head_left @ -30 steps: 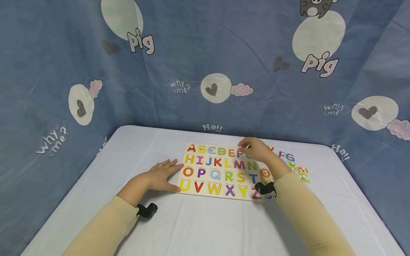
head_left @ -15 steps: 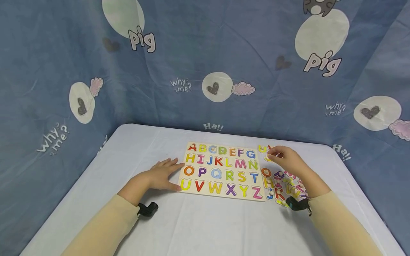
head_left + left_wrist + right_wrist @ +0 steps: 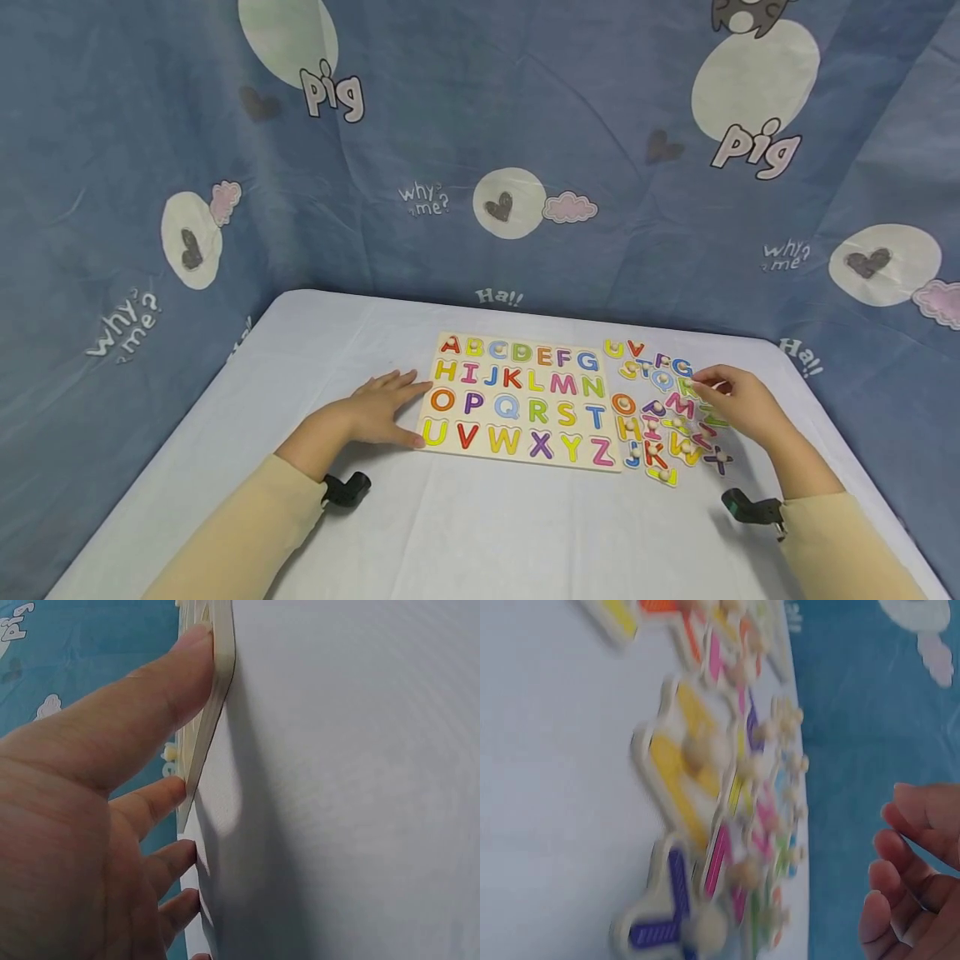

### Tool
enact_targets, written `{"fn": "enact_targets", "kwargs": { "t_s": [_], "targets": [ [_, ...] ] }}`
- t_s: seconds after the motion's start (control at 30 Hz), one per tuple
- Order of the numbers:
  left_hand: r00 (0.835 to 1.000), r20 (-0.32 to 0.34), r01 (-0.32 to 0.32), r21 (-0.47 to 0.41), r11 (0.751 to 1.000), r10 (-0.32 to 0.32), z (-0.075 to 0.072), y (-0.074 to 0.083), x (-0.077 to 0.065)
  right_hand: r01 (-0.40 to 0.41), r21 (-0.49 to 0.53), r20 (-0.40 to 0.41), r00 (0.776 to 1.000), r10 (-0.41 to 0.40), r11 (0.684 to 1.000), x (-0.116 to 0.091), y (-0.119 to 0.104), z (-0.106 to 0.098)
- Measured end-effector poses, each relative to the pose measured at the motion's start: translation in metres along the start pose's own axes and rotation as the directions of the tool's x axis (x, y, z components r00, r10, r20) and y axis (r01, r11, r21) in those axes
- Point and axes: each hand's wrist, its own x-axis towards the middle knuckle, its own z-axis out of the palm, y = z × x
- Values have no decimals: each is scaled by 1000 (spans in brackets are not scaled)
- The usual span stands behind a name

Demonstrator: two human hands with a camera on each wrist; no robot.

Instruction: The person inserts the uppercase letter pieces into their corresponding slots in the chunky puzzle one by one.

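A wooden alphabet puzzle board (image 3: 523, 454) lies mid-table. Knobbed letter pieces A (image 3: 450, 343), B (image 3: 473, 348), C (image 3: 498, 351) and D (image 3: 521, 353) sit in its top row. My left hand (image 3: 378, 410) rests at the board's left edge, fingers spread, with the thumb (image 3: 150, 709) on the near corner. My right hand (image 3: 742, 402) hovers above the far right of the loose letters, fingers loosely bent, nothing between them. Below it, the right wrist view shows a yellow W piece (image 3: 673, 761) and a purple X piece (image 3: 656, 934). Some letters are hidden behind that hand.
Loose knobbed letters lie close together right of the board, among them a red K (image 3: 655, 455), an orange O (image 3: 623, 404) and a yellow U (image 3: 613, 348). White cloth covers the table (image 3: 487, 533); a blue printed curtain (image 3: 420, 267) surrounds its back and sides.
My right hand has moved from over the board's top row rightward to the far side of the loose letters, uncovering most of them. The left hand stays at the board's edge.
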Motion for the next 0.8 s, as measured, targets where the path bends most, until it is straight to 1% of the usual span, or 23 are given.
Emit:
{"fn": "enact_targets", "kwargs": {
  "t_s": [0.17, 0.37, 0.57, 0.8],
  "targets": [
    [1000, 1, 7, -5, 1000, -7, -1, 2, -1, -56, -10, -24, 998, 55, 998, -2, 22, -3],
    [1000, 5, 2, -6, 1000, -2, -1, 2, 1, -78, -1, -41, 996, 78, 997, -1, 41, -3],
    [1000, 8, -1, 0, 1000, 1, -1, 2, 1, -121, 26, 6, 993, 121, 992, 6, 54, -4],
    [1000, 6, 3, -4, 1000, -3, -1, 2, 2, -170, 10, 61, 984, 170, 985, 17, 64, -4]
  ]
}}
